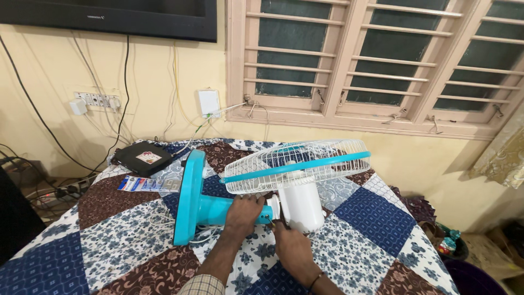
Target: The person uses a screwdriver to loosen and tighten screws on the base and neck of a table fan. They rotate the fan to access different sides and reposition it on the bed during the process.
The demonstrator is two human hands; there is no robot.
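Head view, looking down on a bed covered by a patchwork quilt (376, 218) in blue, brown and floral squares. A table fan (273, 186) lies on its side at the centre of the frame. Its round turquoise base (188, 196) stands on edge at centre left, the turquoise stem (218, 210) runs level to the right, and the white motor housing (300, 205) and white wire grille (297, 164) with its turquoise rim sit at centre right.

The left hand (243, 213) lies over the stem from above, fingers curled down around it, just left of the joint where stem meets housing. The right hand (292, 246) sits directly below that joint, fingers drawn together and pinching a thin dark tool or part at the joint; what it is cannot be made out. The two hands are just beside each other, and the fan extends to either side of them.

Upper left of the fan, a black box (143, 158) and a flat blue-and-white packet (144, 184) rest on the quilt. A wall socket strip (98, 101) with trailing cables occupies the upper left; a barred window (382, 54) fills the upper right.
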